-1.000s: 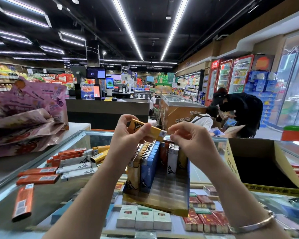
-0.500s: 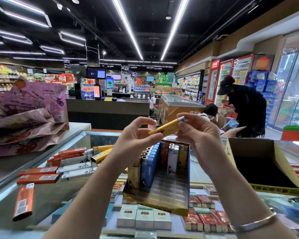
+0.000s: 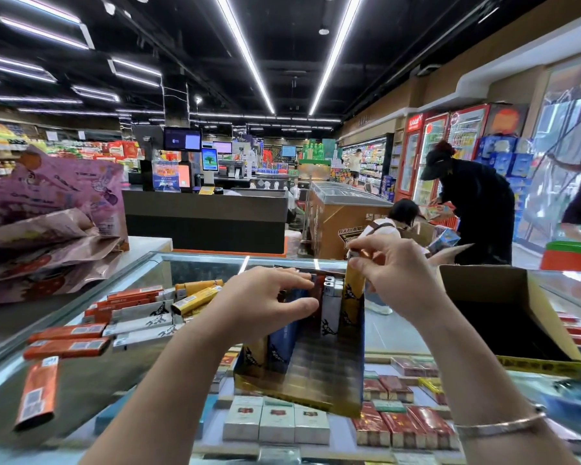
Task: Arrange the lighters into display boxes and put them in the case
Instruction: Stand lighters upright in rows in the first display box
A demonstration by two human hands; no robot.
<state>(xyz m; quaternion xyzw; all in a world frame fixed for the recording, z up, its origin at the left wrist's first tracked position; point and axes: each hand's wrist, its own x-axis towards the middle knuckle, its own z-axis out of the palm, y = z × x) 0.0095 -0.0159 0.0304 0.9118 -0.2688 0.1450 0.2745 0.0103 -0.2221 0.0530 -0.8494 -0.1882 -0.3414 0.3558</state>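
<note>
A dark display box with a gold front edge stands on the glass case top. Blue, white, red and yellow lighters stand upright along its back. My right hand pinches the top of a yellow lighter, held upright at the box's right rear corner. My left hand rests over the blue lighters on the left of the box, fingers spread and thumb against them. Loose orange, white and yellow lighters lie in a heap on the glass to the left.
An open empty cardboard box stands on the glass at the right. Pink snack bags pile up at the left. Cigarette packs show under the glass. Two people bend over goods behind the counter.
My right hand has taken the yellow lighter from both hands, turned it upright and lowered it into the box's right rear. My left hand has dropped onto the blue lighters.
</note>
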